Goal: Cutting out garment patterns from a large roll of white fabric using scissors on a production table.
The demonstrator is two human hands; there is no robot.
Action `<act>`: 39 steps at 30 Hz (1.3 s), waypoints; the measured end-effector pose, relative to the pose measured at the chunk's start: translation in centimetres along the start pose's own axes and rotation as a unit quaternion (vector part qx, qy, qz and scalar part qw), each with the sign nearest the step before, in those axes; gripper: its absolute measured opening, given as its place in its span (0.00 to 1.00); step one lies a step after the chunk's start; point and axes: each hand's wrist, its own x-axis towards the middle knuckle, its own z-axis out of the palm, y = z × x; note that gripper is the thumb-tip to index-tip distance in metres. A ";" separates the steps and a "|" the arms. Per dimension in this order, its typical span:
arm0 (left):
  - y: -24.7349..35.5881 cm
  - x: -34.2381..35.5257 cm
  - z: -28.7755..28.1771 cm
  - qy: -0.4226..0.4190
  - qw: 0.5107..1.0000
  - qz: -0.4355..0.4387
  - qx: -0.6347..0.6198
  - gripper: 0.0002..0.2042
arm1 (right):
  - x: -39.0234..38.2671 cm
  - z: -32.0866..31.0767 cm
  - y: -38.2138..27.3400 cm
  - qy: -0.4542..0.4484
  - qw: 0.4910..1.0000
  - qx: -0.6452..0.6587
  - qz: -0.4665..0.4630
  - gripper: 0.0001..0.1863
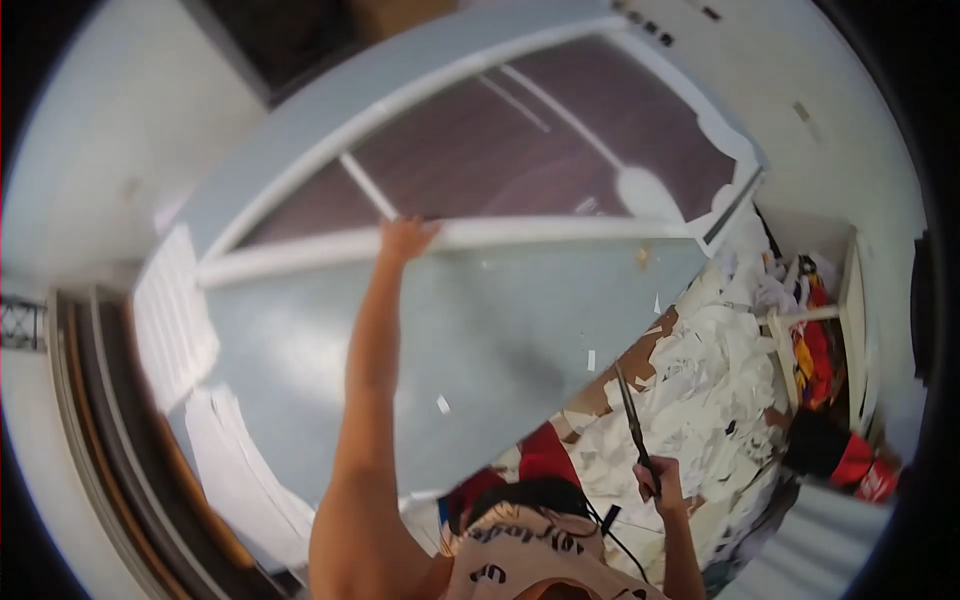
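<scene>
My left arm reaches across a pale grey-blue table (pixel 500 330). My left hand (pixel 408 238) rests on the near white border strip (pixel 560 232) of a large brownish-purple sheet (pixel 450 150), its fingers laid over the strip. White strips frame this sheet, and a white paddle-shaped piece (pixel 645 192) lies at its right part. Low on the right, beyond the table's edge, my right hand (pixel 660 484) is closed round the handle of long dark scissors (pixel 632 415). Their blades look together and point up and away, touching nothing visible.
A heap of white scraps (pixel 690 370) covers the floor to the right. Behind it stands a pale open rack (pixel 850 330) with colourful cloth (pixel 818 350). Folded white material (pixel 240 470) lies at the table's left end. Small white bits (pixel 444 404) dot the tabletop.
</scene>
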 end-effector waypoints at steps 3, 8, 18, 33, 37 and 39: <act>6.4 -10.5 0.0 0.016 0.998 0.043 0.035 0.35 | 1.0 -3.9 -2.9 0.022 0.999 0.025 0.005 0.17; 12.4 -17.0 -9.5 0.068 0.996 0.014 -0.060 0.21 | 3.7 -7.9 -6.1 0.010 0.999 -0.005 -0.044 0.18; 15.0 -26.8 -1.1 -0.130 0.975 -0.146 -0.107 0.27 | 5.0 -7.2 -6.6 -0.120 0.990 -0.078 -0.008 0.17; 28.4 -44.8 6.8 0.026 0.699 -0.475 -0.534 0.17 | 6.7 -0.9 12.1 -0.255 0.948 -0.182 0.056 0.17; 29.4 -42.4 8.9 0.136 0.431 -0.608 -0.653 0.15 | 7.9 3.3 14.0 -0.269 0.957 -0.103 0.045 0.21; 31.3 -40.9 8.8 0.204 0.401 -0.583 -0.677 0.16 | 8.0 4.6 14.7 -0.251 0.965 -0.064 0.037 0.24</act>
